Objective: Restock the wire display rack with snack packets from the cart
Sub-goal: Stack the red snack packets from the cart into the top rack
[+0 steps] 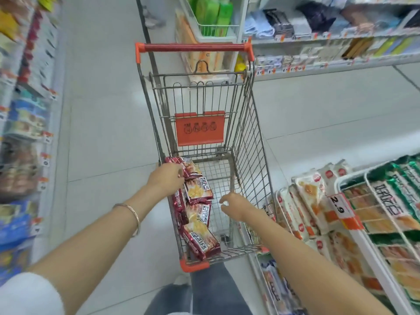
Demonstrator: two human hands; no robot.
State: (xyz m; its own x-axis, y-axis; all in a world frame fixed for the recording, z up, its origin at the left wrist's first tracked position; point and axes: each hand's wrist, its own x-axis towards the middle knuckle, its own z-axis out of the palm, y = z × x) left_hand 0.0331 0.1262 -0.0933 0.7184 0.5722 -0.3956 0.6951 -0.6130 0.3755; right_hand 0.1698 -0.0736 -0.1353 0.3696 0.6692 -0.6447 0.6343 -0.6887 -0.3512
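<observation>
A wire shopping cart point(254, 137) with a red handle stands in the aisle in front of me. Several red snack packets point(198, 192) lie in a row along its left side. My left hand point(167, 178) reaches over the cart's left wall, and its fingers curl on the edge of the farthest red packet point(192, 168). My right hand point(231, 204) hovers inside the cart to the right of the packets, fingers loosely curled and holding nothing. The white wire display rack point(369, 180) is at the right, with green and orange packets in it.
White and orange packets point(306, 196) stand on a low shelf between cart and rack, beside a 2.9 price tag point(339, 206). Stocked shelves line the left side point(27, 133) and the back right point(318, 39). A wire basket of green packs point(213, 17) hangs beyond the cart.
</observation>
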